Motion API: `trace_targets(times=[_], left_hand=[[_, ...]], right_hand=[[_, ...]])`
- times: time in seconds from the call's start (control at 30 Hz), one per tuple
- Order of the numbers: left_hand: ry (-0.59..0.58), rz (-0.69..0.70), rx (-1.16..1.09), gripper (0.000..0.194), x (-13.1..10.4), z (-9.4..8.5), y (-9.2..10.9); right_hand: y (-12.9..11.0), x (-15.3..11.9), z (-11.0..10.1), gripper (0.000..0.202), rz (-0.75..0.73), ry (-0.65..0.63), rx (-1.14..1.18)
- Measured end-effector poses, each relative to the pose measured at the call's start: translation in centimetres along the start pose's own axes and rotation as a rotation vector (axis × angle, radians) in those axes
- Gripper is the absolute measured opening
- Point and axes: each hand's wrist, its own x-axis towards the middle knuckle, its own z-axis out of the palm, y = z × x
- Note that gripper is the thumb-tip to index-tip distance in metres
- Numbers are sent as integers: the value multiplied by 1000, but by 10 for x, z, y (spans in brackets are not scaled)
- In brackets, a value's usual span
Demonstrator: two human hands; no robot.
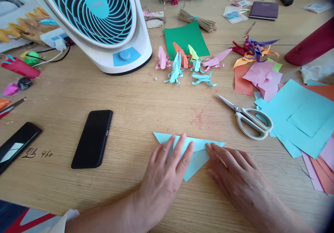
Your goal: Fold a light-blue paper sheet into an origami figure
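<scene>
A sheet of light blue origami paper (pixel 197 163), folded into a triangle with a turned-down strip along its far edge, lies on the table in front of me. My left hand (pixel 167 163) rests on it with the fingers spread, covering its left part. At the right end of the fold, my right hand (pixel 231 167) presses thumb and forefinger together on the paper. Beyond the hands stand folded paper figures, among them a light blue one (pixel 176 69) and a pink one (pixel 216 59). White-handled scissors (pixel 253 121) lie open to the right.
A white fan (pixel 125 57) stands at the back left. Two phones, one black phone (pixel 92 139) nearer, lie on the left. Stacked blue paper sheets (pixel 294 121) cover the right side, near a dark red cylinder (pixel 310 45). A green sheet (pixel 185 38) lies behind the figures.
</scene>
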Motion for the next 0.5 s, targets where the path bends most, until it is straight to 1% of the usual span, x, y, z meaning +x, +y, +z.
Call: trace_targets(times=[0.1, 0.13, 0.2, 0.27, 0.37, 0.5], left_hand=[[59, -197, -184, 59, 3, -1, -14], [59, -246, -268, 61, 4, -1, -18], [38, -309, -450, 57, 8, 0, -23], [17, -356, -574, 49, 11, 2, -26], [13, -396, -596, 39, 16, 5, -27], [-7, -381, -543, 35, 19, 7, -27]], right_hand=[[0, -1, 1, 35, 1, 11, 0], [1, -2, 2, 35, -2, 13, 1], [1, -3, 2, 35, -6, 15, 7], [1, -3, 3, 36, -7, 13, 16], [2, -3, 2, 37, 0, 5, 36], [4, 0, 1, 35, -10, 14, 76]])
